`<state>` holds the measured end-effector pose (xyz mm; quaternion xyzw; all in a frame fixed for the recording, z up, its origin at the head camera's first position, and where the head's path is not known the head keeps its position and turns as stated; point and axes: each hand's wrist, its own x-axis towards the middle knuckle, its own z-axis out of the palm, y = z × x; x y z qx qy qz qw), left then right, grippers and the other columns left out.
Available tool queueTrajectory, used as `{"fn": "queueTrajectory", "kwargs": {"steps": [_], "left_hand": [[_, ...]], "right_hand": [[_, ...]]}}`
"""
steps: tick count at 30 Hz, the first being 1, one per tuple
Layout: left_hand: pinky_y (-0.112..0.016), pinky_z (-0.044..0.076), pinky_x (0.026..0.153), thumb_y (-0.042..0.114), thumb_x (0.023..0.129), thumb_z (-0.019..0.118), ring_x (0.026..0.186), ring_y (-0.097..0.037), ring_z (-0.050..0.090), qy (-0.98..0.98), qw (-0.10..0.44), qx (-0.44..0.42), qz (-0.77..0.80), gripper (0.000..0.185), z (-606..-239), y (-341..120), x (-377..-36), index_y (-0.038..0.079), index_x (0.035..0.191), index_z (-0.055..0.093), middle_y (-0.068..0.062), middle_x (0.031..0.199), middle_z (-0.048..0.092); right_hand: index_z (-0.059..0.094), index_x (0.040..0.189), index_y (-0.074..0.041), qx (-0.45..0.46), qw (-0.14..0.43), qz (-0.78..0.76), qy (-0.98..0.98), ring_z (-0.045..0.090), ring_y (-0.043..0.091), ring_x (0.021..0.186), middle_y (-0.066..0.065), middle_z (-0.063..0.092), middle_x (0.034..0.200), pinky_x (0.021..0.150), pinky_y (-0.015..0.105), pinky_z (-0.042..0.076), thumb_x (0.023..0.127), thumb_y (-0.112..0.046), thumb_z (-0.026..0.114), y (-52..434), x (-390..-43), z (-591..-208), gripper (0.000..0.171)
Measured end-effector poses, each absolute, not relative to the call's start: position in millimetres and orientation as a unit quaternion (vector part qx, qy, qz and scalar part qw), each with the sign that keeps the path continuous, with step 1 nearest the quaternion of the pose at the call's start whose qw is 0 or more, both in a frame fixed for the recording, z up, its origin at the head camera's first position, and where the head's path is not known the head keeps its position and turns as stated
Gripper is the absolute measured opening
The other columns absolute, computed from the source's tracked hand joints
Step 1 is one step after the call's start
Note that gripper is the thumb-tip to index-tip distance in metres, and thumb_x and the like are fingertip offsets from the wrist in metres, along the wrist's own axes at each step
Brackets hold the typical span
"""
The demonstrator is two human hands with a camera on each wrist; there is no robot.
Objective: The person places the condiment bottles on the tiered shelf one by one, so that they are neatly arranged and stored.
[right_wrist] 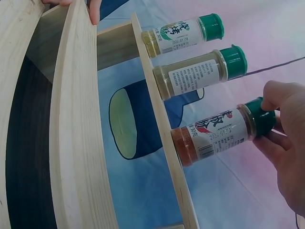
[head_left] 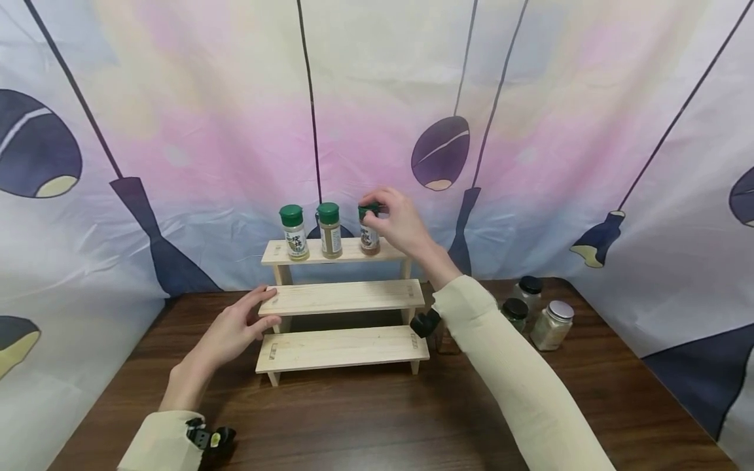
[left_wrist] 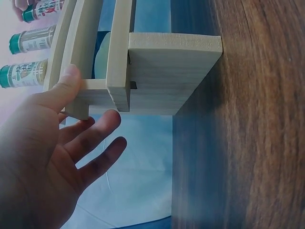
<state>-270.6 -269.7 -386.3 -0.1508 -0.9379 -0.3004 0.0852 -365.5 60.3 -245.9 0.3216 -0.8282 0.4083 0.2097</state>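
A three-tier wooden shelf rack point(head_left: 341, 297) stands on the table. My left hand point(head_left: 235, 327) holds the left end of its middle board, thumb on one side and fingers on the other. My right hand point(head_left: 400, 221) pinches the green cap of a spice jar point(right_wrist: 212, 136) with reddish-brown contents. That jar stands upright on the top board, at its right part. To its left on the same board are a green-capped jar with greyish-brown powder point(head_left: 330, 230) and another with yellowish contents point(head_left: 295, 232).
Right of the rack on the brown table point(head_left: 365, 418) stand a jar with a silver lid point(head_left: 552, 326) and black-lidded jars point(head_left: 515, 314), partly behind my right sleeve. Another container by the rack's right side is mostly hidden. A patterned cloth point(head_left: 377, 98) hangs behind.
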Motion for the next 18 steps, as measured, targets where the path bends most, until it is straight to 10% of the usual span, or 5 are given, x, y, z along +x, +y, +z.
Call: {"fn": "queueTrajectory", "kwargs": {"steps": [18], "left_hand": [[-0.033, 0.054, 0.069, 0.038, 0.096, 0.065, 0.069, -0.012, 0.068, -0.937, 0.085, -0.155, -0.301, 0.067, -385, -270, -268, 0.008, 0.151, 0.041, -0.026, 0.158, 0.030]], "right_hand": [[0.062, 0.129, -0.004, 0.342, 0.207, 0.407, -0.821, 0.051, 0.026, 0.127, 0.013, 0.054, 0.137, 0.104, 0.039, 0.049, 0.096, -0.011, 0.064, 72, -367, -261, 0.034]]}}
